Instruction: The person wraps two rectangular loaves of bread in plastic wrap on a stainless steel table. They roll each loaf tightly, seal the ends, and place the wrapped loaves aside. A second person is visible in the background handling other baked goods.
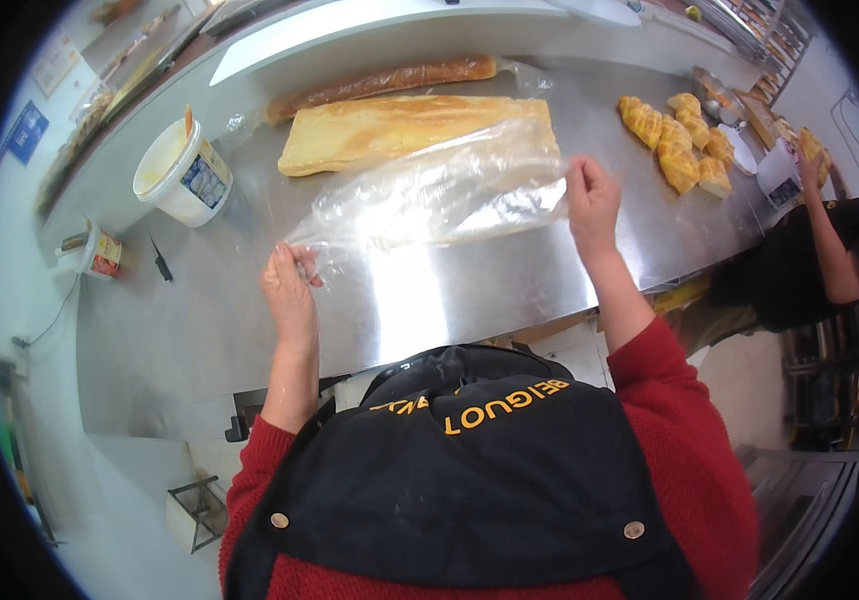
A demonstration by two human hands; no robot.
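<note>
A sheet of clear plastic film stretches between my two hands above the steel table. My left hand pinches its near left corner. At the right end, my right hand grips the film in a closed fist. Just beyond lies a long slab of yellow sponge cake with a browned top, its near right part seen through the film. Behind the slab rests a long brown cake roll wrapped in clear plastic, the wrap's loose ends sticking out at both sides.
A white plastic tub with a handle sticking out stands at left, near a knife and a smaller tub. Several golden bread pieces lie at right. There a co-worker's hand holds bread beside another tub. The steel table ends before my apron.
</note>
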